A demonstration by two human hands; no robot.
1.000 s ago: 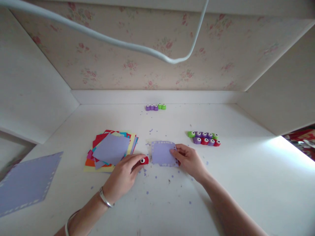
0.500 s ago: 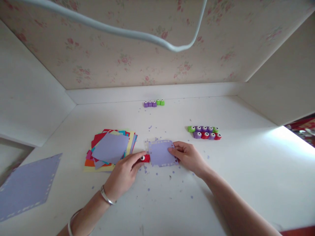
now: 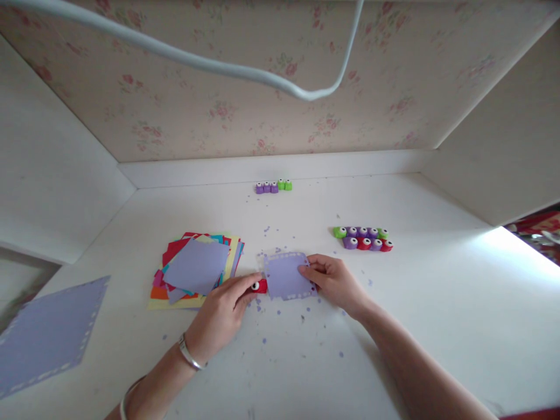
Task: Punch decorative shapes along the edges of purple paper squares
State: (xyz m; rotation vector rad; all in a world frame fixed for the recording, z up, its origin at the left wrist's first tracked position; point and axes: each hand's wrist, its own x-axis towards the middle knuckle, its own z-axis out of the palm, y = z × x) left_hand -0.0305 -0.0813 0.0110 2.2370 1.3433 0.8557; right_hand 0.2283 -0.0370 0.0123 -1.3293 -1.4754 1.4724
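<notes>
A small red punch point(image 3: 261, 286) with a white button is gripped between the thumb and fingers of my left hand point(image 3: 223, 308). Its front meets the left edge of a purple paper square point(image 3: 286, 277), whose top and bottom edges carry rows of punched holes. The right edge of that square is pinched by my right hand point(image 3: 335, 280), thumb on top. Small purple paper bits lie around the square on the white table point(image 3: 297, 367).
Left of centre lies a pile of coloured paper point(image 3: 196, 267). A larger purple sheet point(image 3: 56, 332) with punched edges is at the far left. Several punches point(image 3: 363, 243) stand in two rows at the right, more punches point(image 3: 266, 188) near the wall. A white cable point(image 3: 219, 67) hangs above.
The whole view has shifted slightly, so things sit a little lower in the picture. Both hands keep their holds, with the punch still at the paper's left edge.
</notes>
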